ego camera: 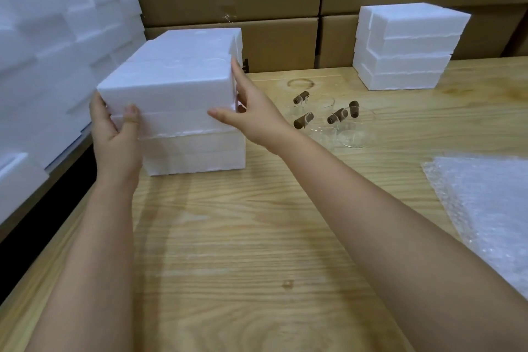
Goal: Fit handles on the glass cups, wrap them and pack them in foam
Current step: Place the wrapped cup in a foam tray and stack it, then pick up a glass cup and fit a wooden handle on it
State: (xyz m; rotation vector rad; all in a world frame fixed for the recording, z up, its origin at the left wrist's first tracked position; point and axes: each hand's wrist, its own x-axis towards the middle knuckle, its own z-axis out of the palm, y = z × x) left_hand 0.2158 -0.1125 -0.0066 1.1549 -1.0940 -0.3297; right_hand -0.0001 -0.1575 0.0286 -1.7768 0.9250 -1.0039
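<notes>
Table: I see a pale wooden table (243, 237).
Left: near foam stack (194, 151) stands on it.
Centre: glass cups (350, 136), brown handles, clustered.
Back right: far foam stack (400, 66).
Right edge: bubble wrap (485, 203), flat.

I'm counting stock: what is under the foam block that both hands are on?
More white foam lies stacked under the top block, on the wooden table. Whether anything sits inside cannot be seen; the foam covers it.

White foam box (171, 86), brown cup handles (303, 120), tan woodgrain table (243, 237)
</notes>
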